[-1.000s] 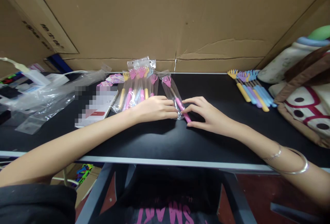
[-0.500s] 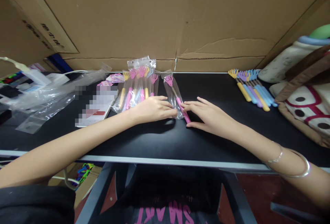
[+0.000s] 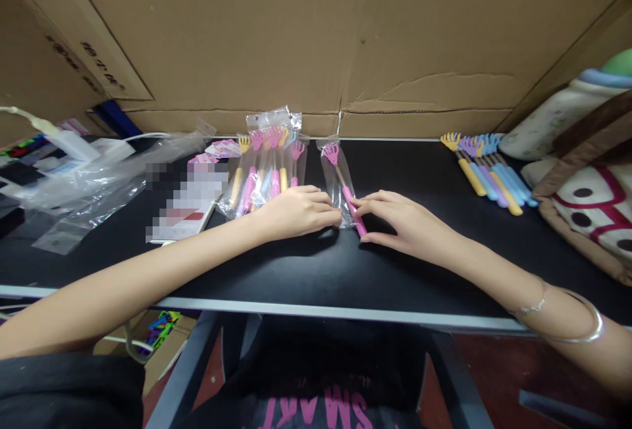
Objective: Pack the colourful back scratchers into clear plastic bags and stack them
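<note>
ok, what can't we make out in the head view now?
All head view:
- Left hand: curled fingers hide whether its grip pinches the clear sleeve.
- Bagged scratchers: some lower ends behind the left hand.
- Phone-like slab: top mostly pixelated.
- Patterned bag: cut off by right edge.

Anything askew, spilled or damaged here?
No spill visible. The cardboard backing is creased right of centre, which looks like damage. Clear plastic lies crumpled at far left, untidy compared with the aligned scratchers at right. The pink scratcher at the right hand seems to poke past its clear sleeve.
</note>
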`<action>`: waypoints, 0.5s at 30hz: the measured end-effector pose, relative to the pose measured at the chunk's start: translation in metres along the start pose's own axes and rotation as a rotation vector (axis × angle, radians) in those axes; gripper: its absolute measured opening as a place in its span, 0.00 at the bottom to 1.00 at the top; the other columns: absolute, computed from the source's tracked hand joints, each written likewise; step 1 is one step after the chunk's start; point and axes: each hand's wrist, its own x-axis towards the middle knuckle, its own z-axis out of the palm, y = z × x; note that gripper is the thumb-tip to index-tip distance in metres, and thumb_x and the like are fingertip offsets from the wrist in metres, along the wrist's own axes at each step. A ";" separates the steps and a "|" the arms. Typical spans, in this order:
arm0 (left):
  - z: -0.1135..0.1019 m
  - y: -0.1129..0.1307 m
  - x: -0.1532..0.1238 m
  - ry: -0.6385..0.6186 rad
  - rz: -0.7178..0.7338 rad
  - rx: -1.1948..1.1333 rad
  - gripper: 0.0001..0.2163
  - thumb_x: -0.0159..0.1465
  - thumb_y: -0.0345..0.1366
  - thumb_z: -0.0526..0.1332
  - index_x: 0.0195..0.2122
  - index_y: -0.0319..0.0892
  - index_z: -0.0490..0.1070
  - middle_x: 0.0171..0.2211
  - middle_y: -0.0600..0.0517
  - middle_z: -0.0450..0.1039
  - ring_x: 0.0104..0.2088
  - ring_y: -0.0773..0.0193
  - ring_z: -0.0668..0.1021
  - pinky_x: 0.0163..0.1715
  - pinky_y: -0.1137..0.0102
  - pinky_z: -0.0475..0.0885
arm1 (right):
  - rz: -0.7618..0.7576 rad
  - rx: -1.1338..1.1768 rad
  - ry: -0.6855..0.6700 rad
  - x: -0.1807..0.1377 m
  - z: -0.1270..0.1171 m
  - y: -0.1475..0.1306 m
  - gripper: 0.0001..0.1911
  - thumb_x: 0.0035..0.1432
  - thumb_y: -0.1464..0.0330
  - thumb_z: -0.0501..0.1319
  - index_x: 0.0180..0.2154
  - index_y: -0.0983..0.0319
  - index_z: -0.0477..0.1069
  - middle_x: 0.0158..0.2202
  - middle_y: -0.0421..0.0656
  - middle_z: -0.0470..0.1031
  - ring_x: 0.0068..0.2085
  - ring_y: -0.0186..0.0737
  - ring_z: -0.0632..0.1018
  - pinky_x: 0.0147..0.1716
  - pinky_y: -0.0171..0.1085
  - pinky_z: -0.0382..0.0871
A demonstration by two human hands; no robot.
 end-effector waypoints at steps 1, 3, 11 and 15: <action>0.000 0.000 0.000 -0.011 -0.001 0.002 0.09 0.72 0.34 0.53 0.39 0.43 0.73 0.33 0.55 0.80 0.33 0.67 0.78 0.35 0.71 0.68 | 0.007 0.023 0.005 0.000 0.000 0.001 0.14 0.59 0.60 0.64 0.46 0.57 0.74 0.48 0.48 0.77 0.50 0.50 0.77 0.49 0.48 0.71; -0.001 0.001 0.000 -0.019 -0.002 0.017 0.08 0.72 0.32 0.54 0.40 0.43 0.72 0.35 0.56 0.80 0.34 0.67 0.78 0.34 0.70 0.67 | 0.032 0.068 0.019 0.001 -0.001 0.002 0.13 0.60 0.60 0.63 0.45 0.57 0.74 0.46 0.48 0.78 0.48 0.49 0.78 0.48 0.47 0.72; -0.003 0.002 0.002 0.004 0.021 0.095 0.10 0.73 0.31 0.52 0.44 0.44 0.73 0.43 0.56 0.80 0.38 0.68 0.77 0.33 0.70 0.64 | 0.209 0.288 0.166 0.009 -0.010 0.004 0.11 0.61 0.58 0.59 0.39 0.57 0.74 0.40 0.44 0.82 0.44 0.47 0.81 0.47 0.44 0.72; -0.003 0.002 0.006 -0.033 -0.017 0.136 0.07 0.72 0.32 0.54 0.43 0.44 0.73 0.44 0.56 0.80 0.37 0.67 0.75 0.30 0.70 0.62 | 0.331 0.254 0.176 0.018 -0.010 0.017 0.11 0.59 0.58 0.60 0.38 0.58 0.72 0.34 0.43 0.82 0.37 0.45 0.81 0.40 0.43 0.71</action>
